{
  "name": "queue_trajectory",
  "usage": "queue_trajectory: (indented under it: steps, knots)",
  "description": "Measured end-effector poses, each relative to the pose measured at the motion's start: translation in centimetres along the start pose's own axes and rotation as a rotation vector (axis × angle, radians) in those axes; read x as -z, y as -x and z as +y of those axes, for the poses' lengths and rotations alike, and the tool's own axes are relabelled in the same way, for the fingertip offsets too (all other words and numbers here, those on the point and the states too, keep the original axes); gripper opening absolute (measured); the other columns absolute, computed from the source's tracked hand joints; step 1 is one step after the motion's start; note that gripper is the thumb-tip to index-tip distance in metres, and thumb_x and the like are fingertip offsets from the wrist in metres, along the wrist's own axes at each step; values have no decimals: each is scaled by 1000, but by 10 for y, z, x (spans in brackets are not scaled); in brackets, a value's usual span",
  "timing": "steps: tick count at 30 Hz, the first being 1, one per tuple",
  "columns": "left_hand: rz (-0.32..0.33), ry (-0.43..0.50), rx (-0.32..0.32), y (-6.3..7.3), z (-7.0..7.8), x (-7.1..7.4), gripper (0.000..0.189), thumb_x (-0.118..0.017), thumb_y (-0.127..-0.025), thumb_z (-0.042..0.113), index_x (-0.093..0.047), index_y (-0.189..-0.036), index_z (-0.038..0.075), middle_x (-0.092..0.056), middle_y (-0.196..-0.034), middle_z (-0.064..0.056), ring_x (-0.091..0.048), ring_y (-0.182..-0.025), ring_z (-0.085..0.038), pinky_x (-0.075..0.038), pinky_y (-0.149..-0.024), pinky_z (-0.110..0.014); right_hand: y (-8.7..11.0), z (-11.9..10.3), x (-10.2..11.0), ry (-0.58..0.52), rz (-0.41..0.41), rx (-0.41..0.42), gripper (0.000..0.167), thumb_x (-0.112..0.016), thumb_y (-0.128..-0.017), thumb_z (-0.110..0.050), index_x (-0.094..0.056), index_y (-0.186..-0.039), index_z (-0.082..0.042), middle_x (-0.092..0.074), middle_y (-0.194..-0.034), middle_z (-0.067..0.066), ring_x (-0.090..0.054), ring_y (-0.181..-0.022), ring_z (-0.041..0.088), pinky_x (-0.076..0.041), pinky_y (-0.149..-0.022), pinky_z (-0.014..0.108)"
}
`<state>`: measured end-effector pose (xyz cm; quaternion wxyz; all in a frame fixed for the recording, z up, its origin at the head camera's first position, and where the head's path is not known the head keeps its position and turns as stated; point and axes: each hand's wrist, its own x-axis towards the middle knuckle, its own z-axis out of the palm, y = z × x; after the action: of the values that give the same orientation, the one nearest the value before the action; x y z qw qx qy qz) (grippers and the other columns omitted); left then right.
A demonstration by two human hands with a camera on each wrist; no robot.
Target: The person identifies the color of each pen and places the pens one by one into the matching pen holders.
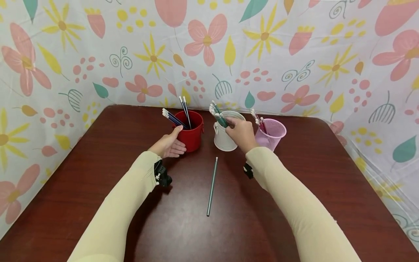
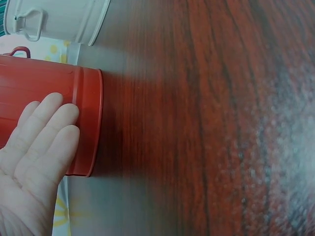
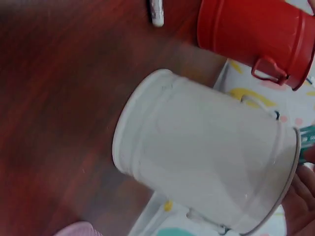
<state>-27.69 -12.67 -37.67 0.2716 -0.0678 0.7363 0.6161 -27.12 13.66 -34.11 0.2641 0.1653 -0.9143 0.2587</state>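
Note:
My left hand (image 1: 168, 143) is at the near left side of the red bucket (image 1: 191, 138). Its fingers lie fairly straight against the bucket's side in the left wrist view, and the thumb is near the rim. Dark blue pencils (image 1: 173, 118) with white ends lean in that bucket. Over the rim of the white bucket (image 1: 226, 140), my right hand (image 1: 242, 133) pinches green pencils (image 1: 217, 114) that stand in it; how many it holds is hidden. A single green pencil (image 1: 212, 187) lies on the table in front of the buckets.
To the right stands a pink mesh cup (image 1: 275, 131) with dark red pencils (image 1: 260, 122) leaning in it. The brown table (image 1: 82, 189) ends at a flowered cloth (image 1: 209, 47) behind the containers.

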Motion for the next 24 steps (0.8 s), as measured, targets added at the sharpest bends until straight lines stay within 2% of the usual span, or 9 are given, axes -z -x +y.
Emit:
queue_trajectory:
  steps: [4,5,7,10,14,17,19,21,24]
  knots:
    - [3,7,1,0,1,-1,87,-32,-94,65,-49,-130,-12,-54,-129,-28,-55,-118,-36,-44,-99,-41,16,-4,-3,-172,256,162,28,-60,-74,7,-71,-100,8,-70,-96,21,-67,-87,37,-53,-77,45]
    - [3,9,2,0,1,-1,87,-32,-94,65,-49,-130,-12,-54,-130,-28,-54,-119,-36,-44,-99,-42,21,-6,-3,-213,295,206,26,-61,-73,9,-71,-97,8,-70,-94,21,-68,-88,36,-53,-77,44]
    - [7,15,8,-1,2,-2,87,-32,-93,65,-49,-130,-12,-54,-130,-27,-54,-119,-36,-44,-99,-42,32,-9,-3,-223,275,261,23,-61,-73,9,-72,-93,8,-71,-91,20,-68,-80,31,-55,-73,39]
    - [6,25,12,-2,2,-3,88,-32,-93,65,-48,-131,-12,-54,-130,-28,-54,-120,-37,-43,-100,-42,50,-16,-2,-121,84,241,19,-63,-73,4,-74,-89,3,-72,-82,14,-67,-67,29,-54,-62,39]
    - [6,30,8,-2,1,-2,89,-32,-93,65,-48,-131,-13,-53,-130,-28,-54,-120,-37,-43,-99,-42,66,-25,-6,36,-331,104,9,-66,-77,-8,-75,-77,-6,-69,-69,4,-64,-61,26,-52,-57,38]
    - [11,30,8,-2,0,-3,89,-31,-93,66,-48,-131,-13,-53,-130,-28,-54,-119,-36,-44,-99,-42,69,-33,-10,65,-652,-45,21,-69,-83,-20,-72,-65,-8,-60,-54,-2,-53,-52,16,-44,-51,29]
    - [15,30,6,-3,-1,-4,90,-31,-93,67,-48,-131,-13,-53,-130,-28,-54,-119,-36,-44,-99,-42,68,-39,-12,85,-827,-131,32,-69,-86,-27,-68,-61,-7,-52,-48,-3,-45,-47,12,-37,-47,25]
    - [17,31,6,-3,-2,-4,90,-31,-93,66,-48,-131,-13,-53,-130,-29,-54,-120,-36,-44,-99,-42,66,-45,-14,114,-960,-204,36,-67,-88,-32,-67,-64,-5,-52,-48,-1,-46,-45,11,-37,-46,23]
    - [15,37,14,-3,-4,-5,88,-31,-93,65,-47,-132,-13,-52,-131,-29,-53,-121,-37,-43,-100,-42,62,-46,-25,175,-1057,-279,33,-66,-89,-31,-67,-71,-4,-61,-56,5,-59,-48,17,-47,-48,26]
